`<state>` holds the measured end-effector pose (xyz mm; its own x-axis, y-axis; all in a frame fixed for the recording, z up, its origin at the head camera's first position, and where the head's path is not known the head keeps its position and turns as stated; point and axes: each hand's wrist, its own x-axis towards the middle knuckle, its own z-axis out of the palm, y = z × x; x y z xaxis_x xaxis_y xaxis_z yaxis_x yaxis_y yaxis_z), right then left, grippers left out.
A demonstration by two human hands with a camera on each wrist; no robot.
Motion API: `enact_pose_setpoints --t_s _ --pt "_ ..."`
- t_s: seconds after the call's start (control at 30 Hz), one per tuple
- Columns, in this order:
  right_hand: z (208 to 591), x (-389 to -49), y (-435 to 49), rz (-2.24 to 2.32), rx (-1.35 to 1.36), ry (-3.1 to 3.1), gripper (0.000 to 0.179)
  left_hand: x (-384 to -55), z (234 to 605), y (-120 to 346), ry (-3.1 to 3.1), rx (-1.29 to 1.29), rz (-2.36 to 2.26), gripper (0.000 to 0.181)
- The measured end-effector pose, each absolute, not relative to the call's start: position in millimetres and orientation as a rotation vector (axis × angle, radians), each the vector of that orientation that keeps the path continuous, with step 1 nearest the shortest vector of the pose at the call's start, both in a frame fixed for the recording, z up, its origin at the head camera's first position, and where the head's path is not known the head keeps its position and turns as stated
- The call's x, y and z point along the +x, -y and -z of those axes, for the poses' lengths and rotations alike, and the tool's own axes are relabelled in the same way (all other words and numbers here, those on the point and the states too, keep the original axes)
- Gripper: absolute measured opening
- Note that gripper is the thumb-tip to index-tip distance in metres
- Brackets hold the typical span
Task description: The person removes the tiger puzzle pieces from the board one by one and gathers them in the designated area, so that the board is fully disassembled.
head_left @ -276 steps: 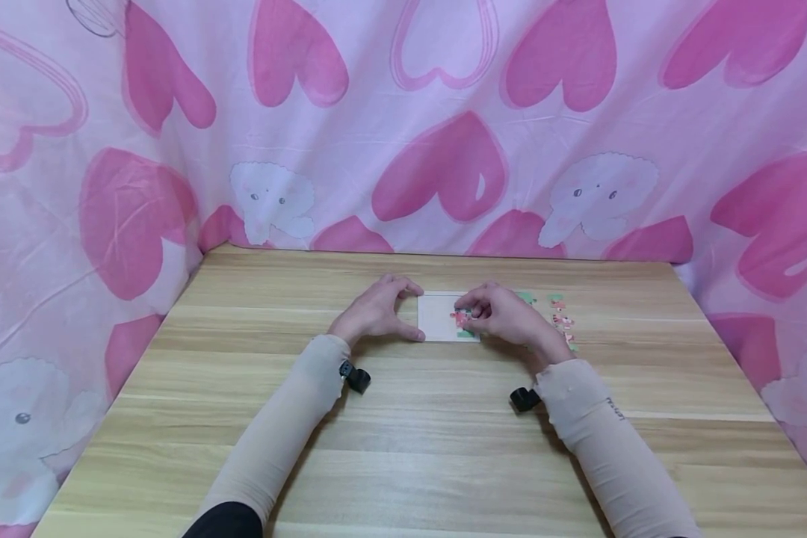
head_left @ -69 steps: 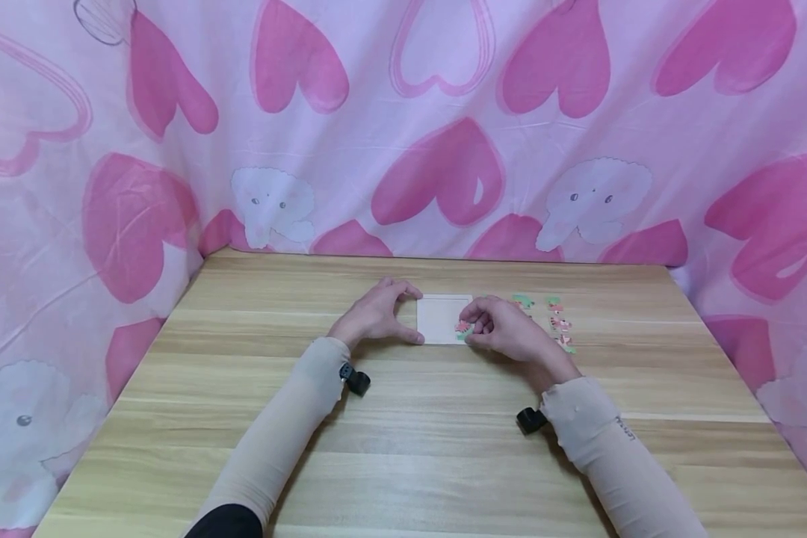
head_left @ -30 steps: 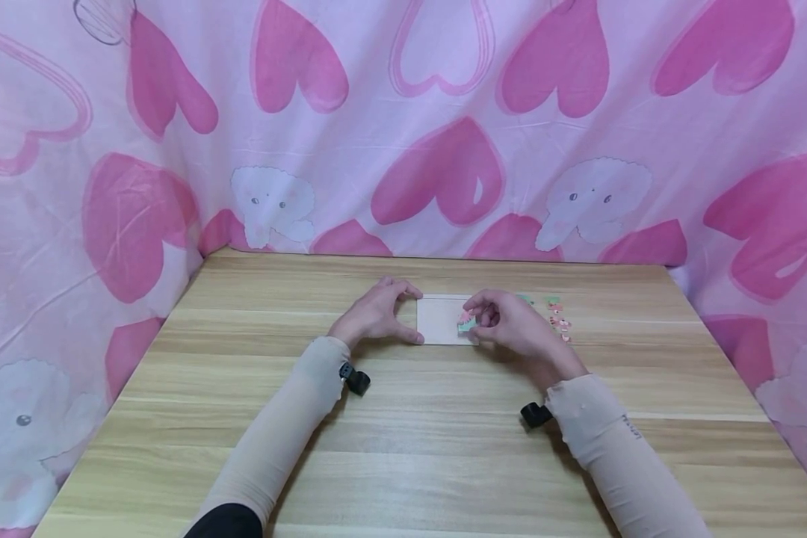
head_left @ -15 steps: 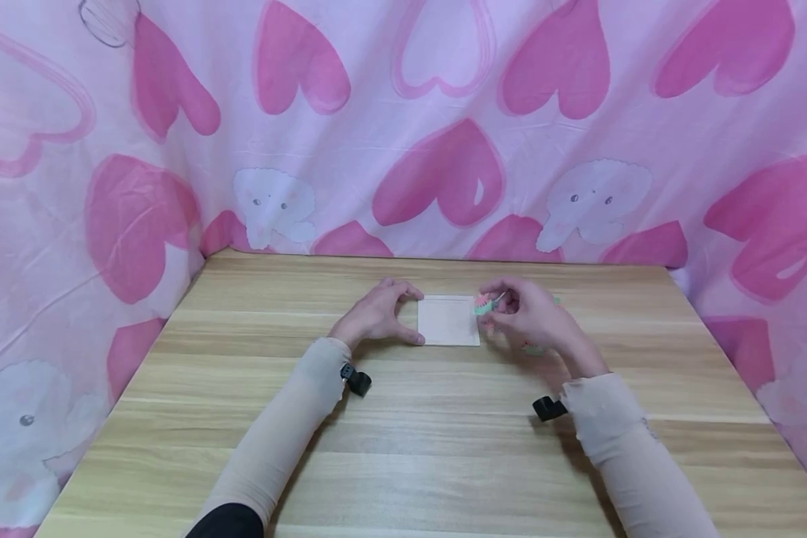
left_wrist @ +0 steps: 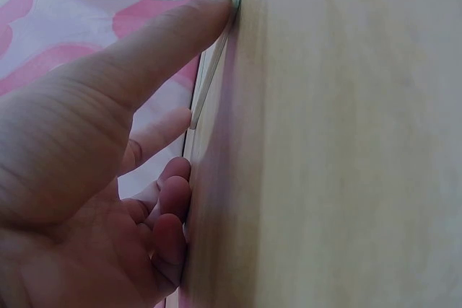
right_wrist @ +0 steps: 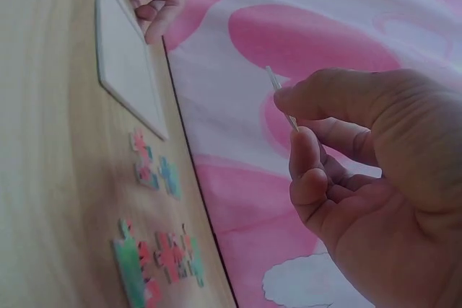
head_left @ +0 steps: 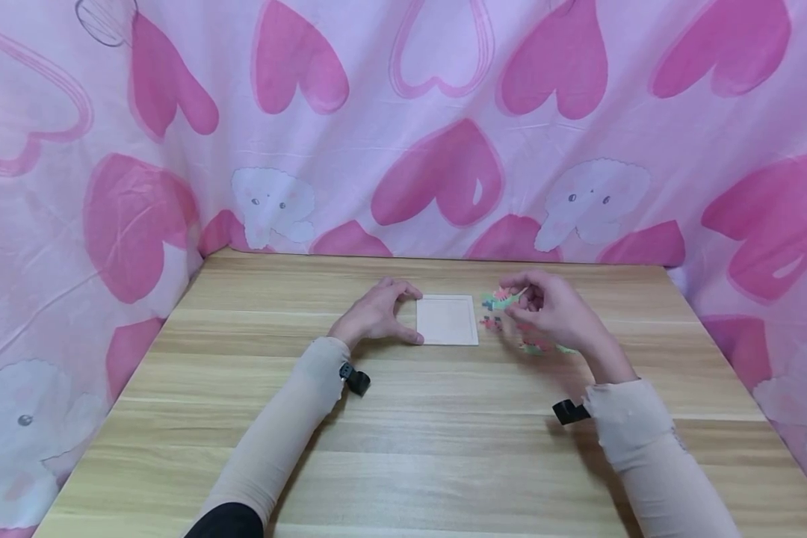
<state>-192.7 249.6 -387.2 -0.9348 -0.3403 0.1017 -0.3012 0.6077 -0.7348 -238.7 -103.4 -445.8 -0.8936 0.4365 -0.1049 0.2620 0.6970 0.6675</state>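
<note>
In the head view a white puzzle tray point(head_left: 447, 320) lies flat, its recess bare. My left hand point(head_left: 375, 312) holds it by the left side, thumb at the near corner and forefinger at the far one. To the right of the tray and above the table, my right hand point(head_left: 553, 308) pinches a pink and green jigsaw piece point(head_left: 503, 299) between thumb and fingers. The right wrist view shows that piece point(right_wrist: 271, 77) edge-on. Below this hand lie loose jigsaw pieces point(head_left: 489, 323), partly hidden by it in the head view.
More jigsaw pieces point(right_wrist: 130, 268) lie on the table in the right wrist view, several of them joined or close together. A pink heart-print cloth point(head_left: 437, 172) hangs behind the wooden table point(head_left: 403, 448) and at its sides.
The right hand has lifted the jigsaw piece off the tray's right part and carried it right, over the loose pieces. Nothing lies in the tray now. The left hand has stayed put.
</note>
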Motion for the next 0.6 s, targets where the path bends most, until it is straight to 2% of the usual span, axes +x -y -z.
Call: enact_pose_setpoints --t_s 0.37,0.6 --pt "406.5 -181.9 -254.4 1.243 -0.49 -2.706 0.042 -238.9 446.3 103.7 -2.657 0.562 -0.978 0.089" --pt "433.5 -176.7 -254.4 1.162 -0.528 -2.692 0.036 -238.1 447.0 102.7 -2.66 0.552 -0.979 0.087"
